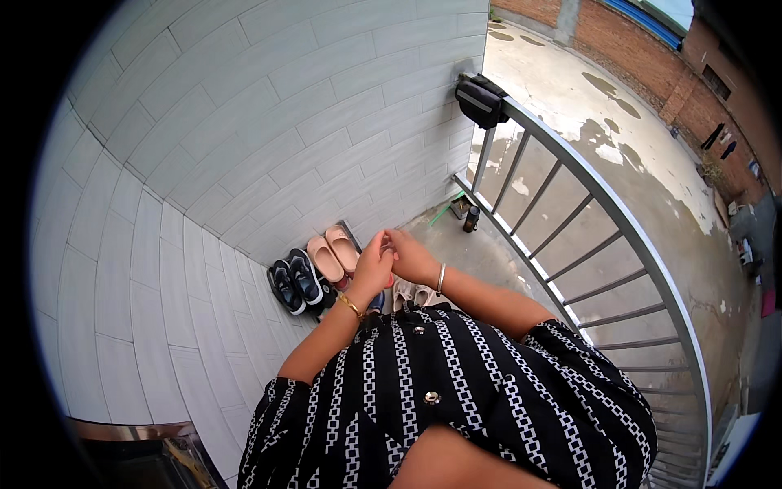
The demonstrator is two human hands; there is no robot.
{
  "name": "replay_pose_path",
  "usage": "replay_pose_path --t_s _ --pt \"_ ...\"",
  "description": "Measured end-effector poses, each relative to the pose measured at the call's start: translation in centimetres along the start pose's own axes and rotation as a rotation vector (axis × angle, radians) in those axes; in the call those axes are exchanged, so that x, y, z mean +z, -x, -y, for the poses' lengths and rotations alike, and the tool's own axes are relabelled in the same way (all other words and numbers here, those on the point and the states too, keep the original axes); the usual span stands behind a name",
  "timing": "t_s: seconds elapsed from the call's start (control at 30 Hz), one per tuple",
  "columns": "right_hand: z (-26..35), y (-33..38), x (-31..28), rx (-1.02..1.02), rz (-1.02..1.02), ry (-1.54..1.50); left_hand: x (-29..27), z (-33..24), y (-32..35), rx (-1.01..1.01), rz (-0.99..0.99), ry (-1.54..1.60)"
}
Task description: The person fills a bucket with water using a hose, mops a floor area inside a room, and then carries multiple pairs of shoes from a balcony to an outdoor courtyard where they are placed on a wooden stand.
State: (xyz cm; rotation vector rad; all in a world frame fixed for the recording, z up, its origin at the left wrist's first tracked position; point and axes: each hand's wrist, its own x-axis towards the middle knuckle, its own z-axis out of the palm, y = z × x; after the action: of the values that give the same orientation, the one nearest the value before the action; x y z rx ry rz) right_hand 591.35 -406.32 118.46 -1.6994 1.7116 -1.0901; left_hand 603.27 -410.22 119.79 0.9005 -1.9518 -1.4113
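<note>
My left hand (375,261) and my right hand (413,256) meet in front of my body, with fingers bent and touching at the tips. Anything between them is too small or too hidden to make out. A gold-coloured bracelet (350,305) circles my left wrist, and a pale bangle (441,279) sits on the right one. Below and to the left of the hands, pink clogs (326,259) stand on the floor beside dark sneakers with white soles (303,277). Light beige shoes (404,294) show just under my forearms, partly covered by my black-and-white patterned shirt (415,350).
A metal railing (607,191) curves along the right, above a yard with wet patches. On its far end hangs a black bag (482,101). A dark bottle (472,218) stands by a green-edged dustpan (459,208). Grey tiled walls (269,122) close off the left and front.
</note>
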Motion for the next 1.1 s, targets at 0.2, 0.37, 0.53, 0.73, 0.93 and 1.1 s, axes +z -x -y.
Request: replay_pose_path --t_s 0.2,0.37,0.53,0.73,0.93,1.1 --pt "-0.6 -2.7 2.2 -0.079 -0.026 0.003 -3.4 -0.8 -1.2 -0.117 0.078 -0.017" --pt "0.6 -5.5 3.7 0.038 0.091 -0.045 -5.7 3.2 -3.2 -0.12 0.083 0.101" --pt "-1.8 -8.5 6.9 0.115 0.065 -0.085 -8.0 7.7 -7.2 -0.102 0.11 0.008" --pt "-4.9 -11.1 8.5 0.341 0.056 -0.007 -7.7 11.2 -10.4 -0.177 0.147 0.059" --pt "-11.2 -6.4 11.0 0.463 0.089 0.051 -2.7 16.8 -8.6 -0.319 0.243 0.016" --pt "-19.4 -2.2 15.3 0.652 0.111 -0.016 2.7 26.6 -7.2 -0.438 0.281 0.096"
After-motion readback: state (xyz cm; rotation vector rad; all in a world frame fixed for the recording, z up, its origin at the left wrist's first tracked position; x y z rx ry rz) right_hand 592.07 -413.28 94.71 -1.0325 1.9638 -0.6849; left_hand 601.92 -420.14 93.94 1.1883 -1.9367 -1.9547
